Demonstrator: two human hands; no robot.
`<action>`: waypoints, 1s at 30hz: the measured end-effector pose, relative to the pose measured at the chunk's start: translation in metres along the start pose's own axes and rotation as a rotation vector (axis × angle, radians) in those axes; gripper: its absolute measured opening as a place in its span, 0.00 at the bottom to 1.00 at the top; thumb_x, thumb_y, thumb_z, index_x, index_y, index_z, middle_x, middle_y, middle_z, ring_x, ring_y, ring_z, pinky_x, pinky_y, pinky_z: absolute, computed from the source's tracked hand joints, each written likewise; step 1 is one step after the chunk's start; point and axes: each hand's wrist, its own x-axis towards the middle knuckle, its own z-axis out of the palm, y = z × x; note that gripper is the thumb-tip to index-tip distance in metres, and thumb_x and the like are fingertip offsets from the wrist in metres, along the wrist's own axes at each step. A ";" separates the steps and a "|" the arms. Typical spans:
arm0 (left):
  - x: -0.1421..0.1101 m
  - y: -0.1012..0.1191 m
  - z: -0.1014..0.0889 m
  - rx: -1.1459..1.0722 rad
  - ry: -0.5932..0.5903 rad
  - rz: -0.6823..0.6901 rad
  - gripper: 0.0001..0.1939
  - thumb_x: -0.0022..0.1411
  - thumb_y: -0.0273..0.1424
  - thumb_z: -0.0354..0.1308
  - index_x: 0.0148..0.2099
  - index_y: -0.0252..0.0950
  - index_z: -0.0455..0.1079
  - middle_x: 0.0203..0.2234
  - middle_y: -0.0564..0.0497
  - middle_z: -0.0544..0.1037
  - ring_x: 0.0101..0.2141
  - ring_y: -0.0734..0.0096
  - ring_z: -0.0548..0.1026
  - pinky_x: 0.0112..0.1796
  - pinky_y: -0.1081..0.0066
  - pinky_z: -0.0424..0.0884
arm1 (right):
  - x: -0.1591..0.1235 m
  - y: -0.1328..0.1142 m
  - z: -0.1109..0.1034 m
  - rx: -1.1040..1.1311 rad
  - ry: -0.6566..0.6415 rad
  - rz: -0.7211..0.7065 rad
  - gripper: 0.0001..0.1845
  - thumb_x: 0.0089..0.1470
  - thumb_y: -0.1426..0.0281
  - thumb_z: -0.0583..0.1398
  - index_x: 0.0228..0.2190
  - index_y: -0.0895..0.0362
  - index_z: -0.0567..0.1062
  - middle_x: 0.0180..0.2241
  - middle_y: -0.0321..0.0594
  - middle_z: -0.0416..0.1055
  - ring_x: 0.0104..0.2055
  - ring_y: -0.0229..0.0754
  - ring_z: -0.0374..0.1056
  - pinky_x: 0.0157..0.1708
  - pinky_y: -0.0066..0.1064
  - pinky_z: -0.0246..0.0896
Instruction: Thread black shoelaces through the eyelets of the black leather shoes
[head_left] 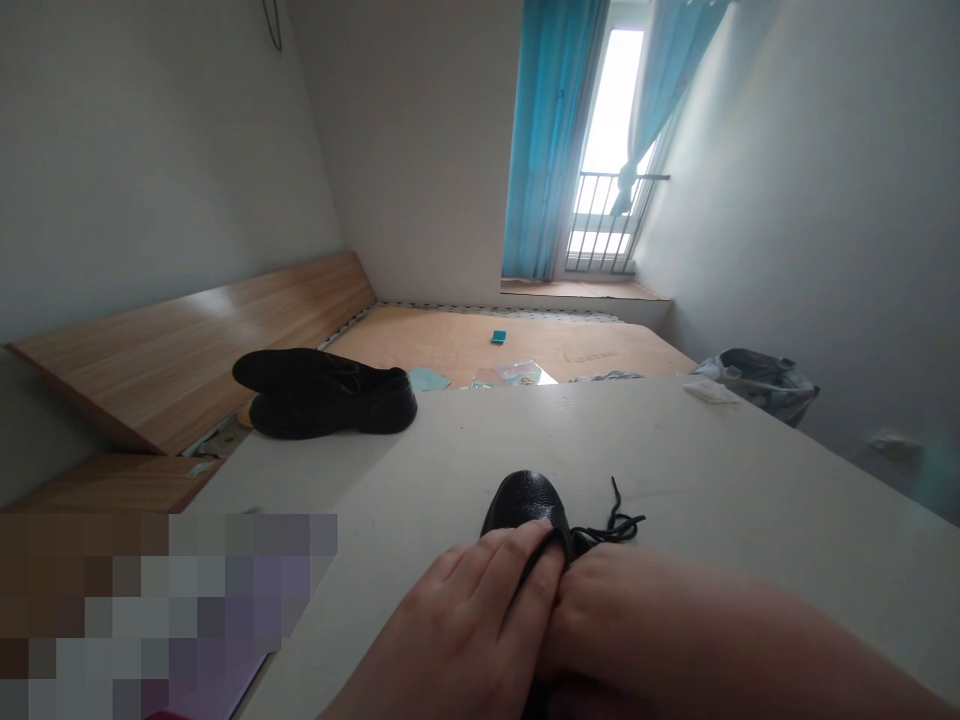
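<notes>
A black lace-up shoe (525,497) lies on the white tabletop (750,490), its toe pointing away from me. My left hand (472,610) is closed over the left side of its upper, fingers pressed on the leather near the shoe's opening. Its loose black laces (611,528) trail out to the right. Against the shoe's opening is my right hand (581,615), bent inward. Its fingers are hidden, so what they hold does not show. Both hands cover most of the shoe's heel end. Farther back on the left of the table sits a pair of black shoes (337,395).
Behind the table is a bed (442,330) with a wooden headboard (225,330) and a small teal item (499,338). A white packet (710,392) lies near the table's far right edge, beside a grey bag (765,380). A blurred-out area covers the lower left.
</notes>
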 end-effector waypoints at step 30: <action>0.009 0.001 0.001 -0.110 -0.134 0.067 0.21 0.74 0.29 0.39 0.65 0.39 0.57 0.50 0.45 0.77 0.45 0.56 0.74 0.44 0.58 0.71 | -0.026 0.030 -0.070 0.281 0.188 0.194 0.05 0.56 0.64 0.62 0.32 0.50 0.78 0.30 0.35 0.78 0.31 0.41 0.73 0.30 0.30 0.68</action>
